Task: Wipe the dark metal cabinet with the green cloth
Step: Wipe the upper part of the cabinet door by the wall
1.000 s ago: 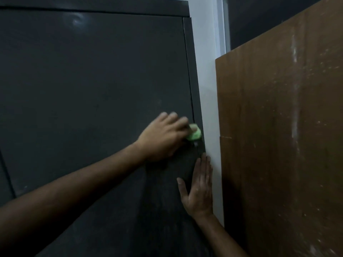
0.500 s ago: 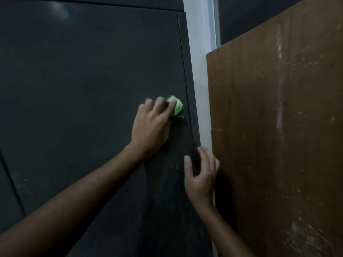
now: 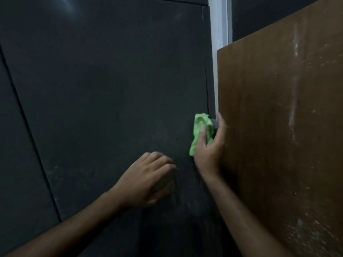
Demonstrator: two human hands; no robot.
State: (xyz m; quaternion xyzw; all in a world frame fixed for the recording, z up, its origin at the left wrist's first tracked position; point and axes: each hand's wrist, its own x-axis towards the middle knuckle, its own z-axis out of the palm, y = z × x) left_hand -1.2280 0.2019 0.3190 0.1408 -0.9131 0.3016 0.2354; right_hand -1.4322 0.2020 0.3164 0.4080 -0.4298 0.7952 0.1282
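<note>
Head view: the right hand (image 3: 208, 151) grips the green cloth (image 3: 201, 131), thumb across its front and fingers curled behind it, at the right edge of the dark metal cabinet (image 3: 111, 89). The cloth is bunched and lies against the cabinet door near the edge, just beside a brown wooden board (image 3: 278, 127) that stands to the right. The left hand (image 3: 148, 180) holds nothing; its fingers are loosely curled, close to the cabinet face, lower left of the cloth. A white wall strip (image 3: 218, 25) shows between cabinet and board.
</note>
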